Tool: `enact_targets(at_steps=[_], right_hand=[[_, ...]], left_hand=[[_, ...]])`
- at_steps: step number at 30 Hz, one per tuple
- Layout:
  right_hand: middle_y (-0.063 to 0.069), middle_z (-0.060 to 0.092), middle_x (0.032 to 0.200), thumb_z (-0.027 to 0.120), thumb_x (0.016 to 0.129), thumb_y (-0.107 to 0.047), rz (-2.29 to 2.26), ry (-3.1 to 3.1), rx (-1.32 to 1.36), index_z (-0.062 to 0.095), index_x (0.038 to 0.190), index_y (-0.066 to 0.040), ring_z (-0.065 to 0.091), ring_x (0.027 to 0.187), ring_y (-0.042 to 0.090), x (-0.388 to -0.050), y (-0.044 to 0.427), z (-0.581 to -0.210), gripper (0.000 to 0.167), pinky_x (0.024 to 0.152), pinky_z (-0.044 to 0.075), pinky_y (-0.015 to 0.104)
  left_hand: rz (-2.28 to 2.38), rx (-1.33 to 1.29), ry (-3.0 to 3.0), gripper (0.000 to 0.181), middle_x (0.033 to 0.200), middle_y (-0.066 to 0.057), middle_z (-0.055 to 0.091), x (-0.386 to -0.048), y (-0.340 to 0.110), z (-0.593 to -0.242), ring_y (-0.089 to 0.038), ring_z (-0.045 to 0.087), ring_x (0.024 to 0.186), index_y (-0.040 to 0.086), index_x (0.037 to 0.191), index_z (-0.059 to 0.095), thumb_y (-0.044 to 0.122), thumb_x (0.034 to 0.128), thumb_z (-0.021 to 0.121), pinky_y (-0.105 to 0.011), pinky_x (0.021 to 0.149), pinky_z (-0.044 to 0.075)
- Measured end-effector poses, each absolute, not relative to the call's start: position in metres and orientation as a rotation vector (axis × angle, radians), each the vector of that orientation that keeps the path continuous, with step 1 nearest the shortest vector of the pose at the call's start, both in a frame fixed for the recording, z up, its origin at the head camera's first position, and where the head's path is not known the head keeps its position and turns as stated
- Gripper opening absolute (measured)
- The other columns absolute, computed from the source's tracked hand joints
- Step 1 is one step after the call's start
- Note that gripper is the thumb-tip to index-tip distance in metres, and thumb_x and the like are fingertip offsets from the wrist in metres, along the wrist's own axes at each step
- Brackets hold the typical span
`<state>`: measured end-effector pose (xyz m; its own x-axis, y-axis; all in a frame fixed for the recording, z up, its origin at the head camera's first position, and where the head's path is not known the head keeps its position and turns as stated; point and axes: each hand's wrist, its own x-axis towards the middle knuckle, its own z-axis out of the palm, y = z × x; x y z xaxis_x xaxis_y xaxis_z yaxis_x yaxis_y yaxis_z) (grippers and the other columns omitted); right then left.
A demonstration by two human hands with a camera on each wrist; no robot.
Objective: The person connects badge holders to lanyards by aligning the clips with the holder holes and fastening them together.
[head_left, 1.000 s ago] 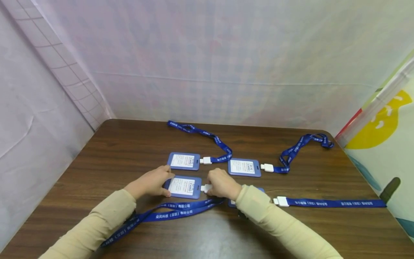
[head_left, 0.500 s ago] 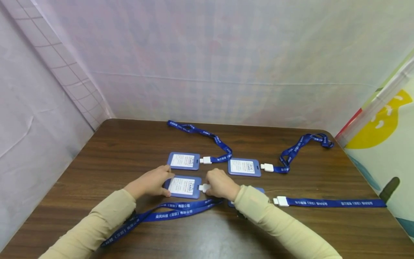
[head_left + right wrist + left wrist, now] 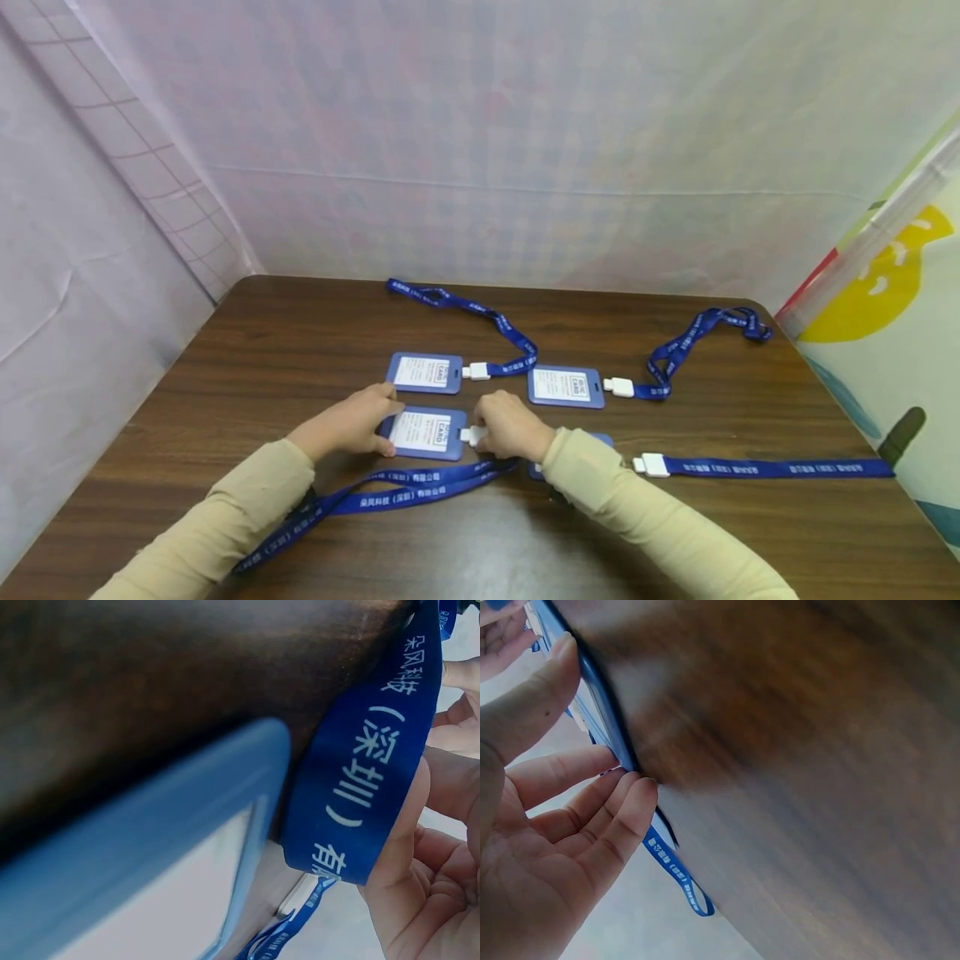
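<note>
Head view: the card (image 3: 429, 432) lies flat on the tabletop (image 3: 480, 550), its long axis running left to right, slot end toward the right hand (image 3: 512, 427). The left hand (image 3: 352, 423) is at the far end, finger and thumb clamped on the card's opposite long edges. From the right hand's fingers the card lies directly left; those fingers pinch the white clip (image 3: 472, 436), which sits almost in line with that axis. The right hand is nearer the slot end, so any push or pull there would, I judge, run along the card's length. The clip's tip meets that end; whether it is hooked through, I cannot tell. The strap (image 3: 405, 497) doubles back left, on the near side of the card.

Left wrist view: thumb and forefinger are on the card's edges, the other fingers loosely bent below.

Right wrist view: the strap covers the fingertips and clip; a second card (image 3: 165, 877) fills the foreground.
</note>
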<state>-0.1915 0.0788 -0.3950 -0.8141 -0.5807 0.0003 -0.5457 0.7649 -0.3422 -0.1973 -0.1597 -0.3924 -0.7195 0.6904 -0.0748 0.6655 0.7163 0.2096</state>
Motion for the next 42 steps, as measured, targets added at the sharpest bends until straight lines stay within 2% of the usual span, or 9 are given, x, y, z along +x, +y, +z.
enact_targets(at_steps=[7,23,35,42], right_hand=[[0.000,0.059,0.059,0.078,0.063,-0.007,-0.583,2.804,-0.851,0.067,0.069,-0.006,0.051,0.048,0.012,-0.1918,0.0786,-0.3946,0.013,0.044,0.042,0.017],[0.001,0.058,0.057,0.079,0.064,-0.006,-0.658,2.762,-0.749,0.065,0.068,-0.004,0.048,0.035,0.003,-0.1924,0.0763,-0.3950,0.015,0.037,0.042,0.016],[-0.002,0.055,0.052,0.079,0.064,-0.005,-0.665,2.754,-0.715,0.063,0.066,-0.005,0.048,0.034,0.002,-0.1919,0.0747,-0.3924,0.016,0.037,0.043,0.016],[0.002,0.058,0.058,0.079,0.064,-0.004,-0.666,2.742,-0.680,0.065,0.069,-0.003,0.049,0.035,0.004,-0.1912,0.0729,-0.3913,0.015,0.037,0.044,0.016]], left_hand=[[0.236,1.131,2.778,0.053,0.087,-0.011,0.050,-0.1973,-0.1590,-0.3927,-0.023,0.050,0.078,-0.008,0.101,0.062,0.027,0.0654,0.080,-0.038,0.072,0.048],[0.238,1.128,2.784,0.054,0.087,-0.011,0.051,-0.1985,-0.1599,-0.3939,-0.022,0.050,0.078,-0.008,0.101,0.062,0.028,0.0652,0.080,-0.037,0.072,0.048],[0.229,1.156,2.778,0.054,0.086,-0.010,0.050,-0.1993,-0.1582,-0.3935,-0.021,0.050,0.077,-0.009,0.101,0.062,0.028,0.0654,0.080,-0.036,0.070,0.048],[0.205,1.162,2.783,0.055,0.085,-0.010,0.050,-0.1985,-0.1587,-0.3937,-0.020,0.049,0.075,-0.010,0.101,0.062,0.028,0.0651,0.080,-0.035,0.070,0.048]])
